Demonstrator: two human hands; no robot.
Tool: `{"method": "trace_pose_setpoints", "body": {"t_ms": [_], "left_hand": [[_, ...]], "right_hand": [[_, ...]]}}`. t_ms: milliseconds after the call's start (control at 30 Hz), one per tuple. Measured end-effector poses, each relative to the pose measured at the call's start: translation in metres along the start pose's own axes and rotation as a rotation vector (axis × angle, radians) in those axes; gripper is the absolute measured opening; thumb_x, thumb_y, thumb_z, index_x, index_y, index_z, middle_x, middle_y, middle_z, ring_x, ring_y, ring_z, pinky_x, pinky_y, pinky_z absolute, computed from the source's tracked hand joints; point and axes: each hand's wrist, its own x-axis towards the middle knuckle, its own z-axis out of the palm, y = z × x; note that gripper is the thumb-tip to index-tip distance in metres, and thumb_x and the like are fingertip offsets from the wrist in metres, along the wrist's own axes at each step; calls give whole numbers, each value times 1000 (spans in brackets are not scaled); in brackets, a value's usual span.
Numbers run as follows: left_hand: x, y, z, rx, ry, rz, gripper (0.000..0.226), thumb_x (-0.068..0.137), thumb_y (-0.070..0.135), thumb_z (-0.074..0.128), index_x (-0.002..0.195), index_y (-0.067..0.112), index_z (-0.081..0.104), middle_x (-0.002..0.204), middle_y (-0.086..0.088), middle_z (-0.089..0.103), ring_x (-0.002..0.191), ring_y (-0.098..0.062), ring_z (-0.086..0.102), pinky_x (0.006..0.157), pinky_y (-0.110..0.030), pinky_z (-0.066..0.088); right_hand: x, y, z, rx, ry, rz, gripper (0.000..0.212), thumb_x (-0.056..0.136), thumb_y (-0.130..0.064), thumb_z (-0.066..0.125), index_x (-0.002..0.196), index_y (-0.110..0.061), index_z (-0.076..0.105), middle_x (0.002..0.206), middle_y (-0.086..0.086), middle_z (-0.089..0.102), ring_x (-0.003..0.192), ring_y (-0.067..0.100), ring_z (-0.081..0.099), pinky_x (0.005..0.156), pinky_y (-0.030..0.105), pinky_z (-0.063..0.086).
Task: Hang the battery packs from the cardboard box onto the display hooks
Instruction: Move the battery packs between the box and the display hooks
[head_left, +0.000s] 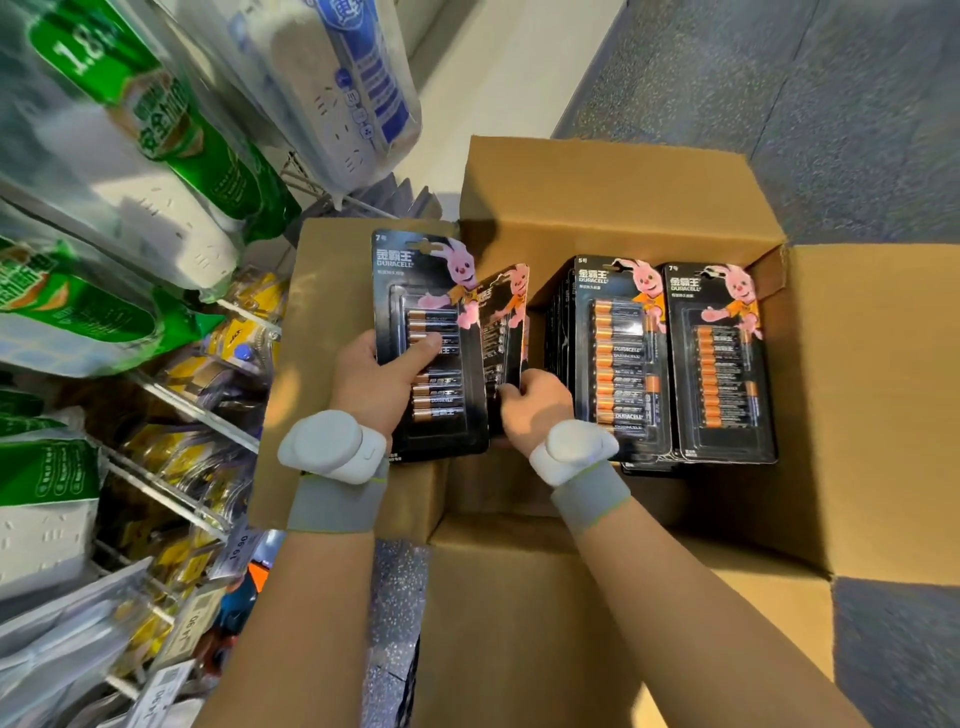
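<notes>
Two in play above the cardboard box (623, 187): left hand (382, 382) grips one battery pack (431, 291), right hand (535, 405) pinches the second pack (501, 332) by its lower edge, so keep hang-holes uppermost for the hooks (197, 410).

In the cardboard box (597, 192) battery packs (623, 358) lie stacked, right of the display hooks (192, 410).

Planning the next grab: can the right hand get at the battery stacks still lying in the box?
Reach, likely yes: the stacks lie uncovered just beside the right hand, box flaps open. But that hand pinches a tilted pack, so it would need freeing first.
</notes>
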Motion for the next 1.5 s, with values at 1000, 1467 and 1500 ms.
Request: {"method": "trace_pose_setpoints", "body": {"t_ms": [1000,1467,1500], "left_hand": [[-15,6,13,-188,-29,-127,26,80,29,74,100,15,68,97,-15,74,88,-34,72,87,-57,54],[7,3,-9,-140,29,-43,15,76,16,79,89,20,72,84,-5,75,75,-26,73,70,-41,59],[9,2,-9,-135,31,-39,14,77,15,78,88,20,72,82,-4,75,73,-25,72,68,-39,58]], "right_hand": [[-55,-8,-36,571,-269,-179,15,95,-13,56,93,-22,45,86,17,66,62,22,67,45,28,54],[0,8,14,133,-76,153,27,96,-14,47,121,-2,49,113,17,60,105,33,57,79,30,42],[7,10,21,105,-108,201,32,96,-13,47,125,0,45,120,19,58,110,35,56,81,31,42]]}}
